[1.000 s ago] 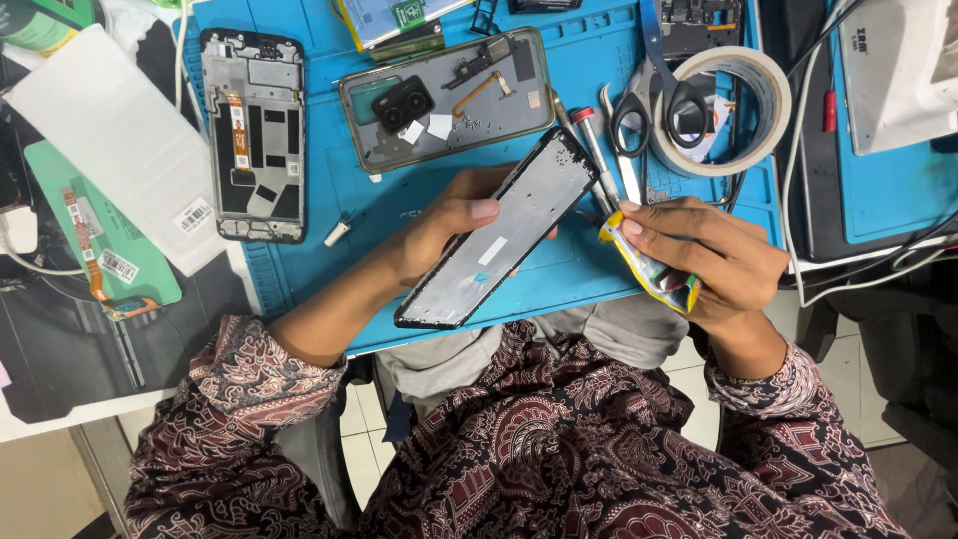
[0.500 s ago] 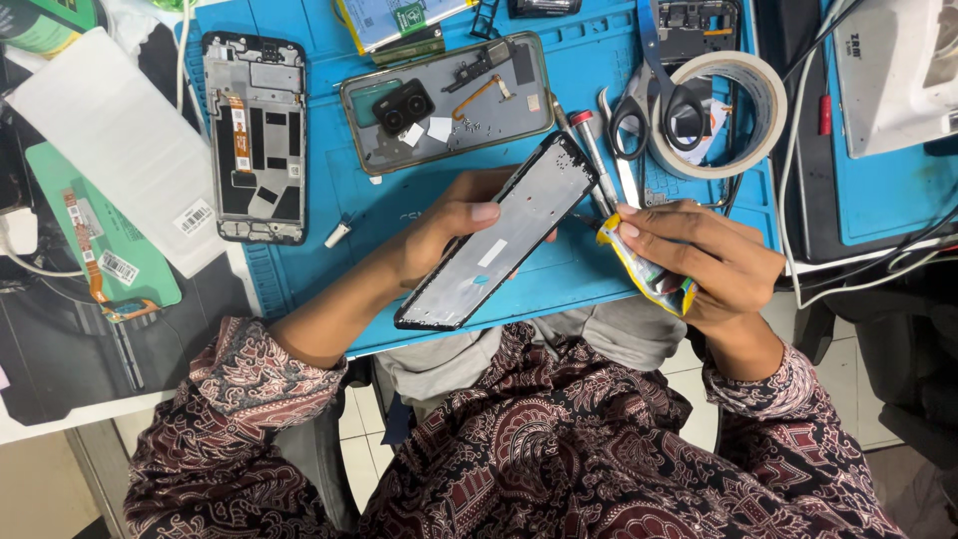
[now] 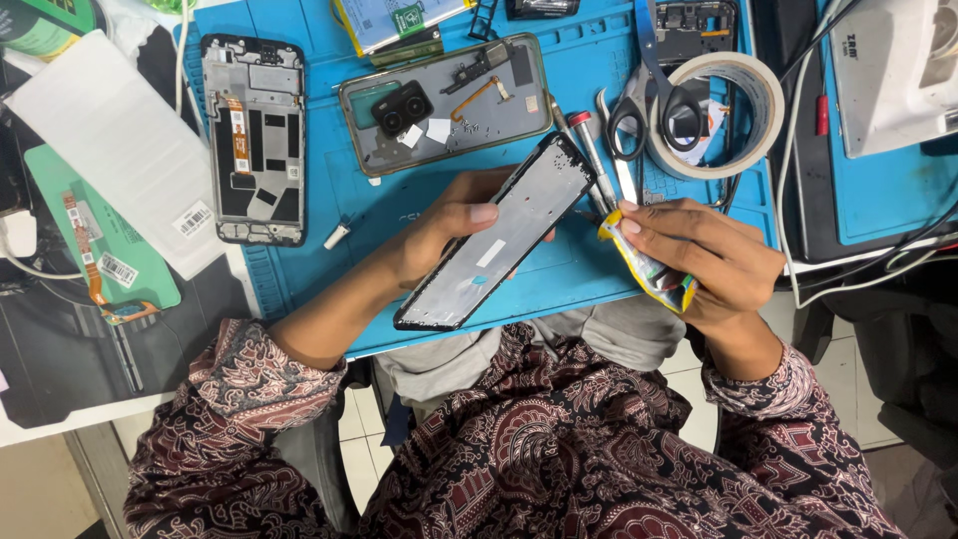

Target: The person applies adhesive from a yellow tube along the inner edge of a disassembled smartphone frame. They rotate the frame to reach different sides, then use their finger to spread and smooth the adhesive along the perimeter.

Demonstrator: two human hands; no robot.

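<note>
My left hand [image 3: 439, 235] grips a phone screen [image 3: 499, 235], back side up, tilted above the blue mat [image 3: 559, 279] on the bench. My right hand [image 3: 714, 260] pinches a small yellow tube [image 3: 654, 269] in its fingers, the nozzle touching the screen's right edge. Scissors [image 3: 654, 95], a tape roll [image 3: 738, 75] and a screwdriver [image 3: 589, 150] lie just beyond.

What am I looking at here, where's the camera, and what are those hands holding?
The camera sits on a person's head, looking down at their own hands over a blue work mat. The left hand holds a black phone screen panel, inner side up. The right hand pinches a small yellow tube near the panel's top corner. On the mat lie an opened phone frame, a back cover with camera lenses, scissors and a tape roll.
</note>
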